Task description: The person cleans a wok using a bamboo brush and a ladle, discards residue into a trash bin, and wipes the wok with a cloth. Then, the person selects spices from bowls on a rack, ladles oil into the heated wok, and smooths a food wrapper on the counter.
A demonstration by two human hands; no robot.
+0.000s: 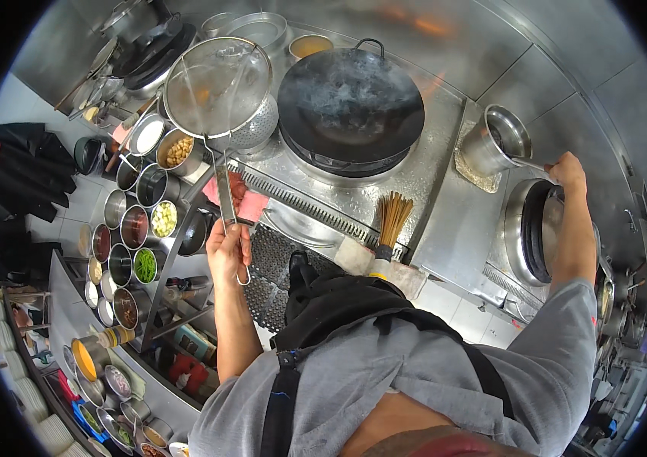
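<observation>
My left hand (229,253) is closed round the handle of a large round mesh strainer (218,85), raised left of the wok. A perforated metal colander (257,128) shows partly below the mesh. Smoke or steam rises from the black wok (350,114), which sits on the burner with no food visible in it. On the right, my right hand (569,174) grips the handle of a ladle (527,162). The ladle's head reaches into a tall metal pot (483,148), and the rim partly hides it.
A bamboo brush (393,217) stands upright at the stove's front edge. To the left are several metal containers, with green vegetables (145,266), pale cubes (164,219) and brown pieces (179,151). A second wok (544,228) is by my right forearm. Pink cloth (251,206) lies below the strainer.
</observation>
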